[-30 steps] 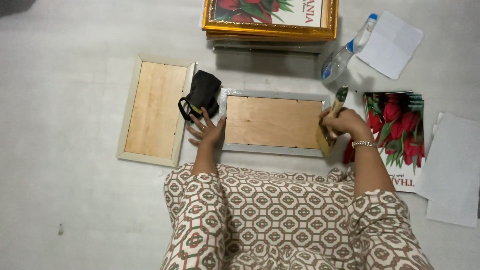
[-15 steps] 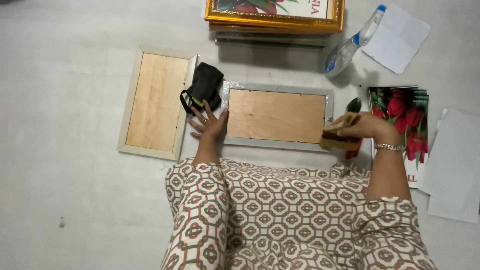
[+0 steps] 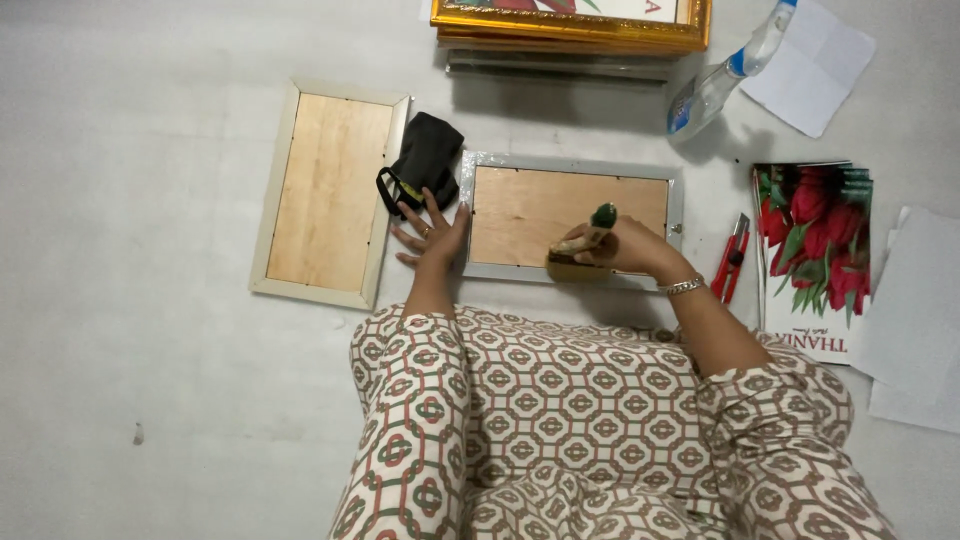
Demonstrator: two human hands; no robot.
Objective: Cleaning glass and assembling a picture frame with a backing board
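Your right hand (image 3: 625, 245) is clamped on a small tool (image 3: 583, 255) with a green top, pressed at the lower edge of the silver frame (image 3: 570, 215), which lies face down in front of you with its brown backing up, likely so the back can be worked on. Your left hand (image 3: 432, 232) lies flat with fingers spread, holding nothing, at the frame's left edge, probably to steady it. Just above that hand sits a black pouch (image 3: 425, 160). Left of it lies a second face-down frame, a pale one (image 3: 330, 195). A red cutter (image 3: 732, 258) lies right of your wrist, then one stack of flower prints (image 3: 815, 250). Further up are one spray bottle (image 3: 725, 70) and a gold frame (image 3: 570, 20): three frames in all
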